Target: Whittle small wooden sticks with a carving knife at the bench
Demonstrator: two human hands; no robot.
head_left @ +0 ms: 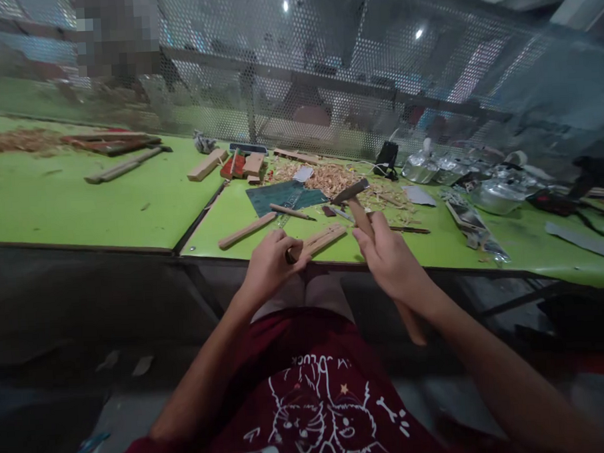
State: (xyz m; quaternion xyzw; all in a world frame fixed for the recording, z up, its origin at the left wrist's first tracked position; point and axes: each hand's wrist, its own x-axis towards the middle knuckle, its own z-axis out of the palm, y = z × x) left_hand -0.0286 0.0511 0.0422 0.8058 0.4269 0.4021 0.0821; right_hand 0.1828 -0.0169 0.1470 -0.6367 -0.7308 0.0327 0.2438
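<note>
Slotted wooden piece [327,237] lying at the near edge of the green tabletop [202,225], angled away to the right. Left hand [273,262] curled closed over its near end, with a dark round-ended bit inside the curl, too unclear to identify. Right hand [387,255] gripping the wooden handle of a hammer [362,218], fist closed, head raised above the tabletop just right of the wooden piece, handle end sticking out below the fist. Hammer and wood apart. Just left of the wooden piece, near the left hand: wooden stick [247,231], lying slantwise. Just beyond: slim pointed tool [292,212] and clear ruler [295,199], partly over a dark teal mat [265,198]. Right of the right hand, a thin dark rod [411,230]. Past the mat, loose heap of wood shavings [332,178] with a white card [304,173] on it. To the left of the heap, pale wood blocks [207,165] and a red item [232,165]. Farther right, black device [386,157] with white cable, then shiny foil-like bundles [501,192]. Across the seam at left, long-handled tool [124,166]. Behind everything, perforated metal screen [296,86].
</note>
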